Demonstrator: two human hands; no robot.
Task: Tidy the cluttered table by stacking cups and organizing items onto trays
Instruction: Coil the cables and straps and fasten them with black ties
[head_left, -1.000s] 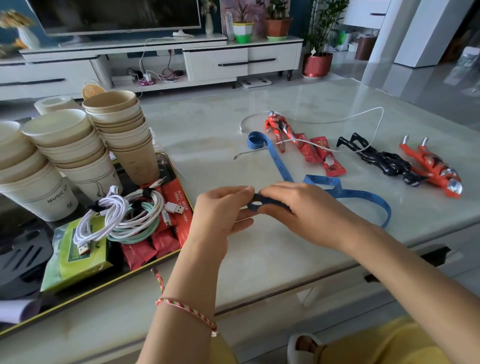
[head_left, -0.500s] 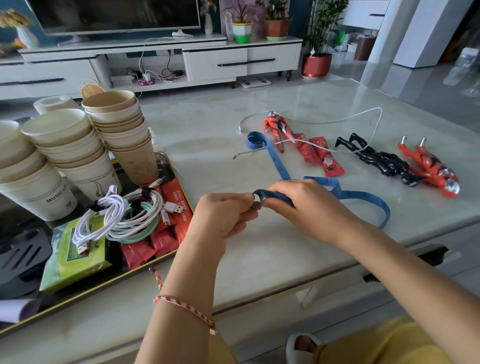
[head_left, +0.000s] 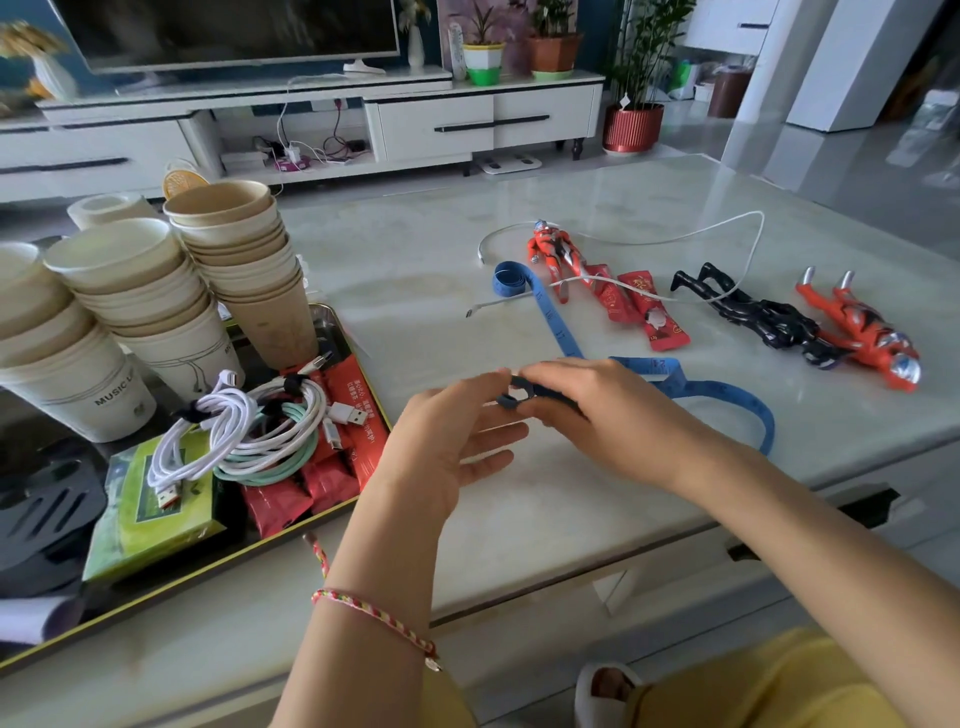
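Where the right hand (head_left: 597, 410) pinches it, blue tape (head_left: 551, 314) coils tight.

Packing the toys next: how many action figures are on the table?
3. A red figure lies by the far end of the blue tape measure; a black figure further right; a red-and-silver figure beside it, rightmost.

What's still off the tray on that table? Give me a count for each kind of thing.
Toy figures: 3
Red sachets: 2
White cable: 1
Blue tape measure: 1
Total: 7
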